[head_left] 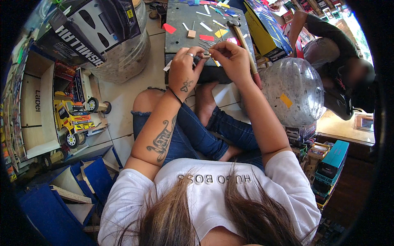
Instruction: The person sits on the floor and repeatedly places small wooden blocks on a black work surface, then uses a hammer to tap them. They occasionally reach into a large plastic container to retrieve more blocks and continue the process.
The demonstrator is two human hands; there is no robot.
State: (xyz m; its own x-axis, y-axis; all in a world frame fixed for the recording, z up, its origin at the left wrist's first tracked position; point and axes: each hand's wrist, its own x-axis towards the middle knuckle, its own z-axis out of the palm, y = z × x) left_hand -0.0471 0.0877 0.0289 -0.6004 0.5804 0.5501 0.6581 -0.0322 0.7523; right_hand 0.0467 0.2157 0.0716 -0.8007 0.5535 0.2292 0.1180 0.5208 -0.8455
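Note:
My left hand [185,70] and my right hand [233,61] meet at the near edge of a dark, worn work block [177,16]. Between their fingertips is a small, pale, narrow piece [207,55], largely covered by the fingers. The left thumb and fingers close around it from one side, while the right thumb and forefinger pinch at its other end. A hammer [245,46] lies beside my right hand, its handle angled toward me. Beyond the hands are a small wooden block [191,34], a red strip [206,37], a yellow scrap [221,33] and several white strips.
A large clear plastic jar [295,88] stands at right, near a yellow-and-blue box [269,28] and another person [328,45]. At left, a dark carton [88,30] rests on another clear container [129,55]. A yellow toy truck [70,119] and blue panels [61,201] sit lower left.

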